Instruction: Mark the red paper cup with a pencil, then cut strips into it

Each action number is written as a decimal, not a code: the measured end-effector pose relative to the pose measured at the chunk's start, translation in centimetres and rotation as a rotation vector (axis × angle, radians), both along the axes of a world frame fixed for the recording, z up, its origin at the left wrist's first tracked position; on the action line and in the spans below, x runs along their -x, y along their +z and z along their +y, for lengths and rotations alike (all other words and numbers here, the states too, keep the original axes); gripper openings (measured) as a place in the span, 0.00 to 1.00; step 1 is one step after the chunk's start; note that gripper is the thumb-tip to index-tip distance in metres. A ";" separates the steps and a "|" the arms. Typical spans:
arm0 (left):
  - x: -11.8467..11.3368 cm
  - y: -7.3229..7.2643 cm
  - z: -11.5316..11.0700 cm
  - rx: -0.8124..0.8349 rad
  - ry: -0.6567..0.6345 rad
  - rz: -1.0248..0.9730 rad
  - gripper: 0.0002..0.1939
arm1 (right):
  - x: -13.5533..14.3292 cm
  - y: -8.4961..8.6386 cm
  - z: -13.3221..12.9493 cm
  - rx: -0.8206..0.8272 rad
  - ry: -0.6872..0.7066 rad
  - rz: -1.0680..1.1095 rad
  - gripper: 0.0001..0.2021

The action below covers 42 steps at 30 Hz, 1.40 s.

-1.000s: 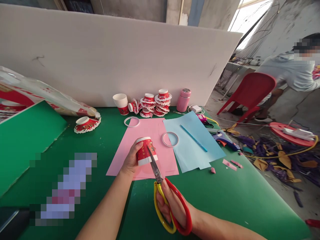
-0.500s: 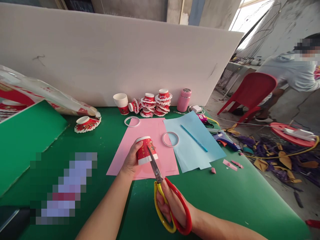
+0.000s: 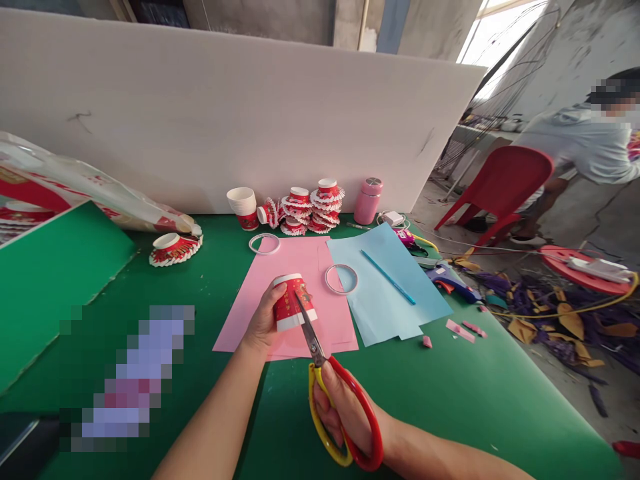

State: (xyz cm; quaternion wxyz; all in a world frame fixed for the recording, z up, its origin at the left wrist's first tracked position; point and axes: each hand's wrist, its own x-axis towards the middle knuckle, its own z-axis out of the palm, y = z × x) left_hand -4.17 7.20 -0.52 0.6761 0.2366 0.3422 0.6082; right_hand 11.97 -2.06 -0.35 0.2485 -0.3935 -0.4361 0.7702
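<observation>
My left hand (image 3: 263,317) is closed round a red paper cup (image 3: 289,303) with white bands at both ends, tilted above the pink paper. In my right hand (image 3: 337,403) are scissors (image 3: 314,348) with one yellow and one red handle loop. Their blades look nearly closed and lie against the cup's printed side, pointing up and away from me. Whether an edge of the cup is between the blades, I cannot tell. Beneath the cup are pink sheets (image 3: 240,327), and a light blue sheet (image 3: 380,313) overlaps them on the right.
Cut, fanned cups (image 3: 327,207) are stacked at the back beside plain cups (image 3: 241,200) and a pink flask (image 3: 367,200). Another fanned cup (image 3: 175,249) sits left. Tape rings (image 3: 341,279), a blue pen (image 3: 387,277) and a glue gun (image 3: 454,281) lie around. A person sits at far right.
Almost nothing differs. Both hands, the cup and the scissors hold the same position, with only a very slight shift of the view.
</observation>
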 end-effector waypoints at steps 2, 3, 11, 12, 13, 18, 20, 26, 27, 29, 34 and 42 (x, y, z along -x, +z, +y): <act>0.0 -0.1 0.0 0.000 -0.010 -0.004 0.18 | 0.0 0.0 0.0 -0.008 -0.005 -0.007 0.35; 0.0 -0.1 0.0 0.002 -0.011 -0.006 0.18 | 0.0 0.0 0.0 -0.011 -0.006 -0.010 0.35; 0.0 -0.1 0.1 0.051 -0.013 -0.049 0.19 | 0.2 0.2 0.0 -0.010 -0.005 -0.006 0.35; -0.1 0.0 0.1 0.059 -0.016 -0.056 0.19 | 0.2 0.2 0.1 -0.010 -0.011 -0.010 0.36; -0.2 0.0 0.1 0.062 -0.012 -0.059 0.19 | 0.2 0.2 0.1 -0.011 -0.020 -0.017 0.36; -0.8 -0.5 0.4 0.033 0.127 -0.018 0.22 | 0.1 0.1 0.3 -0.007 -0.053 -0.045 0.36; -1.0 -0.7 0.5 0.017 0.134 0.006 0.24 | 0.1 0.0 0.4 0.003 -0.058 -0.041 0.36; -1.1 -0.7 0.4 0.022 0.070 0.034 0.27 | 0.1 -0.2 0.3 0.021 -0.050 -0.030 0.36; -1.1 -0.7 0.4 0.023 0.079 0.026 0.27 | 0.1 -0.2 0.3 0.015 -0.046 -0.035 0.35; -1.0 -0.7 0.5 0.019 0.086 0.012 0.25 | 0.1 -0.1 0.3 -0.003 -0.039 -0.046 0.35; -0.5 -0.3 0.7 0.042 0.142 -0.061 0.20 | -0.2 0.6 0.2 -0.033 -0.001 -0.092 0.36; 1.2 0.0 1.2 0.025 0.259 -0.197 0.16 | -0.8 1.0 0.2 -0.067 0.127 -0.099 0.35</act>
